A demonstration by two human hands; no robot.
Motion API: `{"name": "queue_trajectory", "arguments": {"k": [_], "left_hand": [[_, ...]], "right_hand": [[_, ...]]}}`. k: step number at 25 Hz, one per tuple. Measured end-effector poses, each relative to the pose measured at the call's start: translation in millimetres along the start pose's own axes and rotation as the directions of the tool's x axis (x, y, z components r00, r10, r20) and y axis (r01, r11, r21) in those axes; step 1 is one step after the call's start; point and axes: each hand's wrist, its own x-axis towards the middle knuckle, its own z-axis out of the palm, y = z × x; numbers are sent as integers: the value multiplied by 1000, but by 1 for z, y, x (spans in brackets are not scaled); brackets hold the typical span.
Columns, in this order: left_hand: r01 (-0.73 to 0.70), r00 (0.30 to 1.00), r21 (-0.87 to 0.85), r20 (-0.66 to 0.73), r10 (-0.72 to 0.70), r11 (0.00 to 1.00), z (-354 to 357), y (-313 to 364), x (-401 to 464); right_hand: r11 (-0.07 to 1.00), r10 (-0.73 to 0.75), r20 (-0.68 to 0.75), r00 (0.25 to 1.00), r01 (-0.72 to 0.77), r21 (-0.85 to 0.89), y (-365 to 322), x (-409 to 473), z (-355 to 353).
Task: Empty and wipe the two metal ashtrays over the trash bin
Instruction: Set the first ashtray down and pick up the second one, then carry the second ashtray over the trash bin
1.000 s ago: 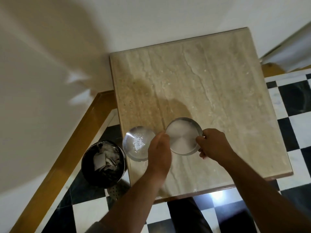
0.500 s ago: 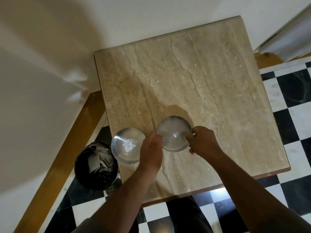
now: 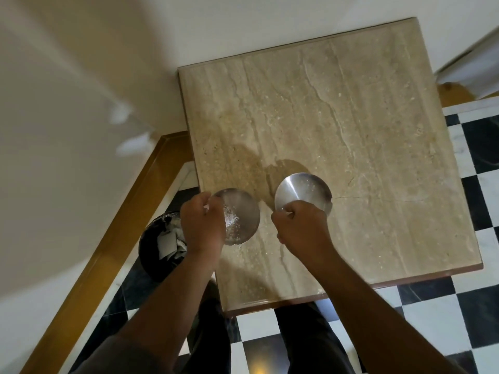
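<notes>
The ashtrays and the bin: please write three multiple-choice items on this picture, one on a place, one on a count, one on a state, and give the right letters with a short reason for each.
1. Where is the bin?
A. On the table
B. On the floor, left of the table
C. On the floor, right of the table

2. How many ashtrays are in view?
A. One
B. Two
C. Three

3. What is in the left ashtray?
A. White grains
B. Nothing
C. A folded cloth

Answers:
1 B: the bin stands on the checkered floor, beside the left edge of the table.
2 B: the left hand holds one, the right hand holds the right ashtray.
3 A: pale grains lie in its bowl, so it is not yet emptied.
</notes>
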Motion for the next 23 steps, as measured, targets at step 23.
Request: {"name": "queue_trajectory", "arguments": {"k": [23], "left_hand": [[500, 866, -346, 182, -466, 794, -125, -96, 36]], "right_hand": [[974, -5, 553, 833, -122, 192, -43, -16, 137]]}}
